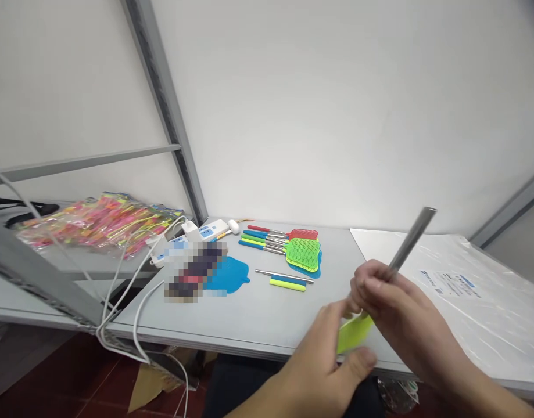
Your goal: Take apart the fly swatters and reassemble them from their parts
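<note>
My right hand (397, 310) is closed round a metal rod (412, 241) that sticks up and to the right out of the fist. Just below, a yellow-green fly swatter head (354, 334) is gripped in my left hand (325, 360), partly covered by the fingers. The two hands meet where the rod and the head come together; the join itself is hidden. On the table ahead lie a loose metal rod (284, 276), a yellow handle grip (287, 285) and a blue grip beside it. A blue swatter head (232, 274) lies flat further left.
Several finished-looking fly swatters (302, 254) are stacked at the table's back. A power strip (205, 231) with white cables (140, 325) and a pixelated item (197, 273) occupy the left. Bagged colourful goods (105, 223) fill the neighbouring shelf. White plastic packaging (458, 302) covers the right.
</note>
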Demonstrator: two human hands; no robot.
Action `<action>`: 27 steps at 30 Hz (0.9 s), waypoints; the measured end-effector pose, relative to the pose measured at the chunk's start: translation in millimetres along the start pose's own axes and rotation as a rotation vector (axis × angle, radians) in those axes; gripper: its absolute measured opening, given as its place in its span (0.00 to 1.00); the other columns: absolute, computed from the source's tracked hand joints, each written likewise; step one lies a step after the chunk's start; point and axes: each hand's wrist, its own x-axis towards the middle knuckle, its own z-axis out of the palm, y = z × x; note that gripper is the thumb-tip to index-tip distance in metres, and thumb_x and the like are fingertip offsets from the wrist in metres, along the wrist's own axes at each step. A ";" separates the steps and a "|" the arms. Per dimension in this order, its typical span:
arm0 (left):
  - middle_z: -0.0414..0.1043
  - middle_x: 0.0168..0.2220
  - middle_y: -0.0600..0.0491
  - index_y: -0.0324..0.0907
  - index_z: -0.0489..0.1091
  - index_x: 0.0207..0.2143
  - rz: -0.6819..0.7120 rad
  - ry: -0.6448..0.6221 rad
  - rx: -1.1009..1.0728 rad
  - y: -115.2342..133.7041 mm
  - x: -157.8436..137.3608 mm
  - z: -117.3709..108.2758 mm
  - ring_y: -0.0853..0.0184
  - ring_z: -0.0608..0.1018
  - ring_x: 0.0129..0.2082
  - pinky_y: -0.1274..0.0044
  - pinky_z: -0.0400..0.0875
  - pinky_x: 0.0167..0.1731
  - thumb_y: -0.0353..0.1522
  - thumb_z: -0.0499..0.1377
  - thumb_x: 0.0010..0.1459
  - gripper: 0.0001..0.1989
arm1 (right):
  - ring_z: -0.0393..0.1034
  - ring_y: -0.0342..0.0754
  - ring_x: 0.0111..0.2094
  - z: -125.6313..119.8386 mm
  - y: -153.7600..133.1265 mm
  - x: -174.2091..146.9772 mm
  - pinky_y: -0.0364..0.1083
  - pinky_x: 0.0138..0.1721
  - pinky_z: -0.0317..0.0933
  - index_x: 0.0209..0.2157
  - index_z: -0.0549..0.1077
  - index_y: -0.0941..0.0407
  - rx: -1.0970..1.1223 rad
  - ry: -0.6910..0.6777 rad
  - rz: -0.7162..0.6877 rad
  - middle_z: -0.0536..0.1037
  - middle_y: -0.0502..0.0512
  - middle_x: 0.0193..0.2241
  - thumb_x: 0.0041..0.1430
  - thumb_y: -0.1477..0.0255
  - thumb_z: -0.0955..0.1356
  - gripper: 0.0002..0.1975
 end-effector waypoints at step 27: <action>0.66 0.25 0.58 0.40 0.68 0.37 -0.442 0.344 -0.340 -20.4 -42.4 -43.5 0.76 0.64 0.19 0.85 0.57 0.16 0.44 0.60 0.58 0.16 | 0.27 0.38 0.16 7.0 27.2 23.5 0.40 0.15 0.37 0.15 0.55 0.56 0.962 0.392 0.097 0.38 0.39 0.12 0.66 0.56 0.57 0.28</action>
